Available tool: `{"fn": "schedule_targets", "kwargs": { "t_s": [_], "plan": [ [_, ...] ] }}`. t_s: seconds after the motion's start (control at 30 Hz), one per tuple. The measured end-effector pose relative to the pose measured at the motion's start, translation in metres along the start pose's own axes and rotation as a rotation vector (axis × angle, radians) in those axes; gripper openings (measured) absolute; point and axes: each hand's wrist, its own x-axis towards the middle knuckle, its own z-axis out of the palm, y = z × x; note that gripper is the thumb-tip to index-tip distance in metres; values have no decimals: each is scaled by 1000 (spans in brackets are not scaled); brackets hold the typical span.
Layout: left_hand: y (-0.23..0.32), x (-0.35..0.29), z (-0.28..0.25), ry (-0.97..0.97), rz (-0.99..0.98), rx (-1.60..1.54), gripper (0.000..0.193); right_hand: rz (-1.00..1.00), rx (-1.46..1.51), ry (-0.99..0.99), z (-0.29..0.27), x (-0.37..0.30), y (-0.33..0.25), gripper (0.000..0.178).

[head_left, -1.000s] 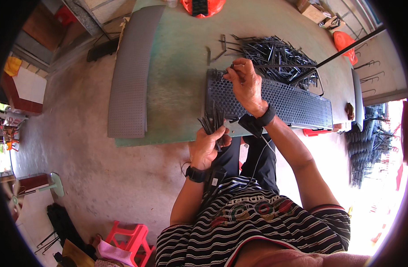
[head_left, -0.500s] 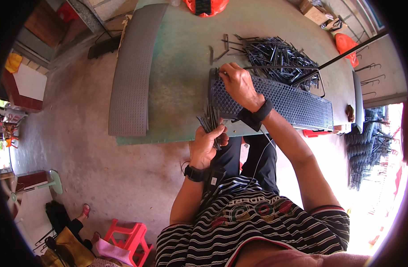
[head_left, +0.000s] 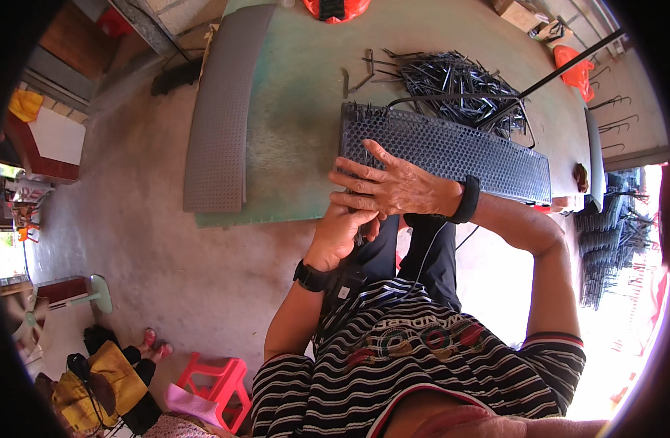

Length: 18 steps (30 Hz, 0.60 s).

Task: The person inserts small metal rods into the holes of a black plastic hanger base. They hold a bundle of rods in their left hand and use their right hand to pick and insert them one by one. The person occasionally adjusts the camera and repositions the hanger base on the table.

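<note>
My left hand [head_left: 340, 232] is closed round a bundle of thin black strips, mostly hidden now behind the other hand. Right in front of it, my right hand [head_left: 397, 188] is stretched out with fingers spread, its palm side toward the bundle; nothing shows in its fingers. Both hands are at the table's near edge, by the left end of a long black perforated panel [head_left: 452, 150]. Short black pieces stick up along that panel's left end. Behind the panel lies a tangled heap of black strips [head_left: 459, 82], with a few loose ones to its left.
A grey dotted sheet [head_left: 221, 124] lies along the left of the green table [head_left: 295, 146]. A black metal rod frame [head_left: 521, 96] crosses above the panel. Orange bags [head_left: 572, 71] stand at the back and right. A pink stool [head_left: 216, 387] and a seated person are lower left.
My right hand has left the panel's far left corner and come down toward me to the bundle, its fingers going from pinched to spread. The left hand keeps its hold.
</note>
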Motion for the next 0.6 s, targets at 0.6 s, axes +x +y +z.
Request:
{"fn": "schedule_targets", "kwargs": {
  "t_s": [0.6],
  "plan": [
    [3,-17,-17,-145,-264,-282,64,710,1315,87,5,-56,-39,23]
  ]
}}
